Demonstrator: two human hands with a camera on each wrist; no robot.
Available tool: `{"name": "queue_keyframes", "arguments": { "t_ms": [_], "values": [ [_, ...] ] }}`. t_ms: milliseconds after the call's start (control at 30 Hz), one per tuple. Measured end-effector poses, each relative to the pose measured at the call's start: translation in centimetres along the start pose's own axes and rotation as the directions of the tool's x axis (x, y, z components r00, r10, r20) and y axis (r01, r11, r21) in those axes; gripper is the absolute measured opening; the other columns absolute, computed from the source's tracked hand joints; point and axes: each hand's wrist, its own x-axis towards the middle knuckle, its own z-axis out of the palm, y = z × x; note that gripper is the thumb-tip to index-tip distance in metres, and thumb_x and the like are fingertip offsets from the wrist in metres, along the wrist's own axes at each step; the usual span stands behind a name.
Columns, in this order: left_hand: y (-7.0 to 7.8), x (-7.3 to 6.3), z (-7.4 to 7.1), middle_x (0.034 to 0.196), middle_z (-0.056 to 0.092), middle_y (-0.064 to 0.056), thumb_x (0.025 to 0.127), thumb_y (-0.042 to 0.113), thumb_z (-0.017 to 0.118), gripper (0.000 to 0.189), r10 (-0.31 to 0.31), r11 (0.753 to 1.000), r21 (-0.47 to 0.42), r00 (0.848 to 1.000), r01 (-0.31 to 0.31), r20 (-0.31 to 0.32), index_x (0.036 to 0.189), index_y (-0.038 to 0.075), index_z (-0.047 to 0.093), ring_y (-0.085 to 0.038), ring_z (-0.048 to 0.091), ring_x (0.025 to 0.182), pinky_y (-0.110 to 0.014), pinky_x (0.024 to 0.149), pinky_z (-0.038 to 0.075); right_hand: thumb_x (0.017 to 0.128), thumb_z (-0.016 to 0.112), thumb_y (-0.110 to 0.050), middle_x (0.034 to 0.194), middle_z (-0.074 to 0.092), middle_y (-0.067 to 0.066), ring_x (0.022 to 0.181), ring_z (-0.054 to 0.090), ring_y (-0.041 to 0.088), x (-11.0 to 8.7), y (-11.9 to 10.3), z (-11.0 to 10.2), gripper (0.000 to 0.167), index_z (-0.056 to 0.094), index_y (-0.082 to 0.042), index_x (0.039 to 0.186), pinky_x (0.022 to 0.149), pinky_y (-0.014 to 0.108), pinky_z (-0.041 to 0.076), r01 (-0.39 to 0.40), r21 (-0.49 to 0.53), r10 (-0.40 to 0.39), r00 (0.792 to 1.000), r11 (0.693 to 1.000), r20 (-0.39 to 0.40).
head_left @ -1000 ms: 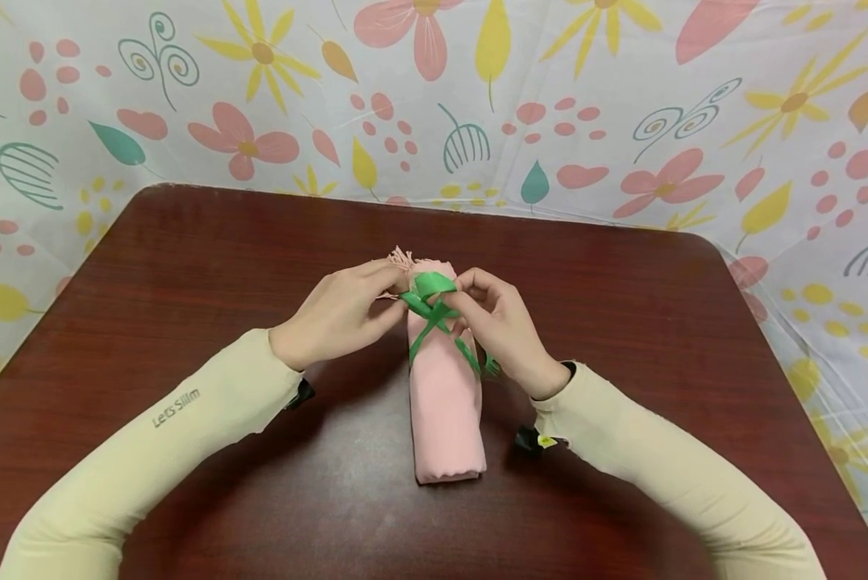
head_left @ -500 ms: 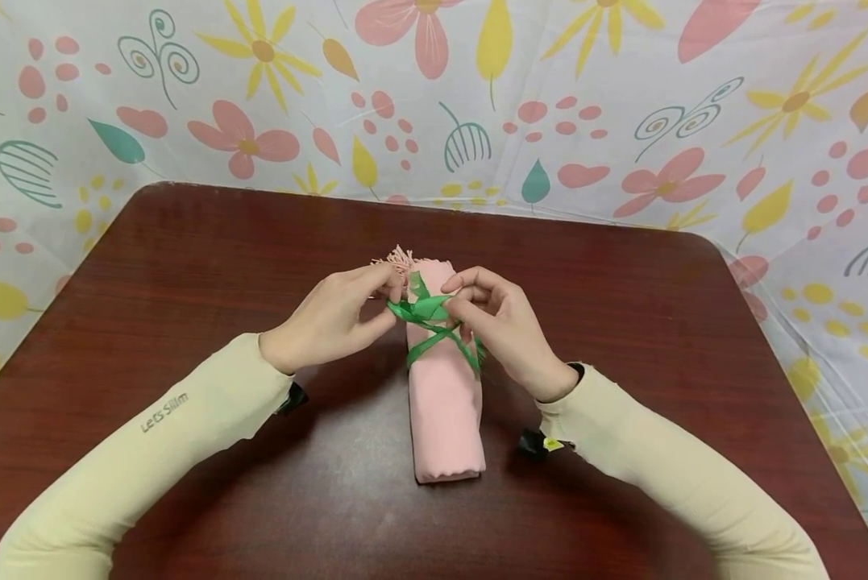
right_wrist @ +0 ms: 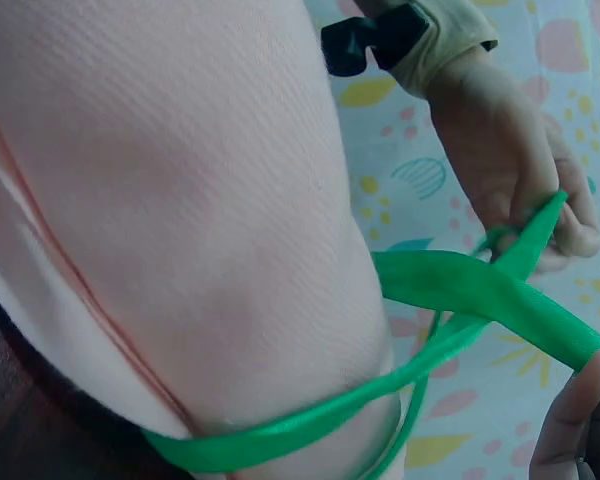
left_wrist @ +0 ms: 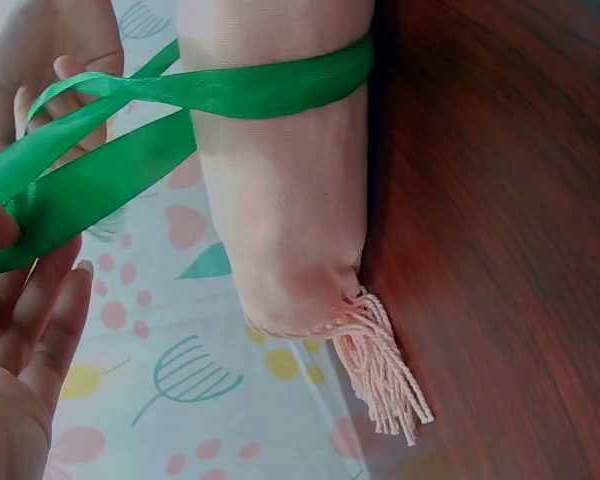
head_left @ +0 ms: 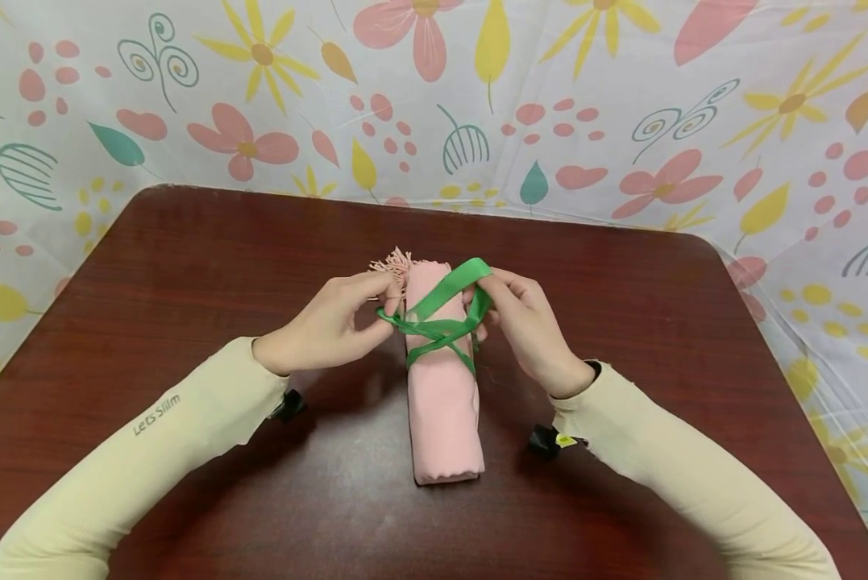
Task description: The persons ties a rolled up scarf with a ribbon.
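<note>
A rolled-up pink fringed cloth (head_left: 444, 419), perhaps a scarf, lies lengthwise on the table. Its corded fringe (left_wrist: 380, 375) sticks out at the far end. Green satin ribbon (head_left: 434, 348) goes around the roll and crosses on top. On the roll's left, my left hand (head_left: 332, 322) pinches one ribbon strand between thumb and fingers. To the right, my right hand (head_left: 533, 330) pinches a ribbon loop raised above the cloth. In the right wrist view the ribbon (right_wrist: 450, 285) stretches between both hands. The roll's underside is hidden.
The dark reddish-brown table (head_left: 223, 242) has rounded far corners. A white flower-print curtain (head_left: 434, 105) hangs just behind its back edge. Small black devices (head_left: 546, 441) sit under both sleeve cuffs.
My right hand has drawn the ribbon up and right into a wide loop. My left hand has shifted slightly left, still pinching its strand. The roll stays nearly in place.
</note>
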Motion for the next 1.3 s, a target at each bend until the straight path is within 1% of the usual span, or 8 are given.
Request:
{"name": "queue_keyframes", "arguments": {
  "t_ms": [100, 200, 400, 567, 700, 900, 1133, 1300],
  "values": [
    [0.1, -0.1, 0.0, 0.075, 0.05, 0.005, 0.073, -0.011, 0.05, 0.021, -0.029, 0.999, -0.043, 1.0, 0.029, 0.008, 0.078, 0.01, 0.049, -0.005, 0.052, 0.075, -0.025, 0.072, 0.045, 0.1, 0.046, -0.019, 0.07, 0.058, 0.0, 0.054, 0.047, 0.015, -0.1, -0.1, -0.3, 0.029, 0.063, -0.002, 0.085, 0.052, 0.027, 0.044, -0.004, 0.005, 0.004, 1.0, 1.0, -0.01],
    [0.2, -0.2, -0.1, 0.075, 0.051, 0.004, 0.075, -0.01, 0.05, 0.021, -0.096, 0.988, -0.115, 0.995, 0.1, 0.037, 0.079, 0.01, 0.049, -0.007, 0.053, 0.074, -0.026, 0.073, 0.044, 0.1, 0.045, -0.019, 0.068, 0.059, 0.001, 0.053, 0.048, 0.016, -0.1, -0.1, -0.5, 0.029, 0.063, -0.003, 0.084, 0.052, 0.028, 0.044, -0.001, 0.008, 0.001, 1.0, 1.0, -0.018],
    [0.6, -0.1, -0.5, 0.081, 0.058, -0.008, 0.083, -0.011, 0.048, 0.018, -0.247, 0.915, -0.301, 0.962, 0.27, 0.112, 0.086, 0.006, 0.049, -0.019, 0.06, 0.081, -0.027, 0.077, 0.049, 0.1, 0.044, -0.016, 0.068, 0.057, 0.001, 0.054, 0.05, 0.014, 0.1, 0.0, -0.9, 0.026, 0.061, -0.005, 0.083, 0.051, 0.026, 0.045, 0.017, -0.013, -0.018, 0.999, 1.0, -0.037],
    [0.8, 0.0, -0.6, 0.078, 0.062, -0.013, 0.087, -0.01, 0.049, 0.014, -0.284, 0.875, -0.365, 0.948, 0.316, 0.142, 0.092, 0.004, 0.049, -0.028, 0.066, 0.073, -0.034, 0.072, 0.056, 0.1, 0.044, -0.014, 0.069, 0.055, 0.002, 0.056, 0.05, 0.013, 0.3, 0.2, -1.3, 0.026, 0.057, -0.008, 0.078, 0.051, 0.026, 0.045, 0.028, -0.018, -0.029, 0.998, 0.999, -0.06],
    [0.8, -0.1, -1.0, 0.071, 0.058, -0.009, 0.09, -0.002, 0.055, 0.013, -0.315, 0.896, -0.287, 0.941, 0.339, 0.128, 0.097, 0.009, 0.051, -0.021, 0.061, 0.057, -0.029, 0.053, 0.049, 0.1, 0.045, -0.014, 0.071, 0.055, 0.001, 0.055, 0.051, 0.012, 0.2, 0.2, -2.0, 0.021, 0.059, -0.007, 0.085, 0.051, 0.024, 0.045, 0.034, -0.008, -0.034, 0.996, 0.999, -0.077],
    [0.4, -0.6, -1.8, 0.081, 0.059, 0.002, 0.091, 0.013, 0.064, 0.009, -0.319, 0.936, -0.124, 0.944, 0.328, 0.089, 0.1, 0.015, 0.062, -0.013, 0.054, 0.069, -0.025, 0.065, 0.04, 0.099, 0.049, -0.015, 0.068, 0.057, 0.0, 0.054, 0.052, 0.012, 0.0, 0.3, -3.3, 0.016, 0.06, -0.004, 0.093, 0.051, 0.024, 0.045, 0.03, -0.007, -0.03, 0.995, 1.0, -0.096],
    [0.0, -1.3, -2.8, 0.075, 0.064, 0.007, 0.084, 0.016, 0.074, 0.012, -0.347, 0.934, -0.053, 0.932, 0.353, 0.102, 0.093, 0.022, 0.068, -0.011, 0.051, 0.059, -0.022, 0.06, 0.04, 0.098, 0.054, -0.022, 0.072, 0.065, -0.002, 0.058, 0.057, 0.012, -0.3, 0.6, -5.1, 0.02, 0.066, -0.006, 0.098, 0.051, 0.021, 0.047, 0.014, -0.019, -0.016, 0.993, 1.0, -0.115],
    [-0.2, -1.5, -3.4, 0.077, 0.067, 0.009, 0.084, 0.02, 0.074, 0.009, -0.344, 0.938, -0.006, 0.934, 0.347, 0.098, 0.091, 0.023, 0.069, -0.009, 0.05, 0.06, -0.021, 0.062, 0.041, 0.097, 0.056, -0.029, 0.073, 0.066, -0.002, 0.058, 0.056, 0.013, -0.5, 0.6, -6.1, 0.029, 0.067, -0.002, 0.102, 0.052, 0.021, 0.047, -0.004, -0.034, 0.0, 0.993, 0.999, -0.118]
  ]
}}
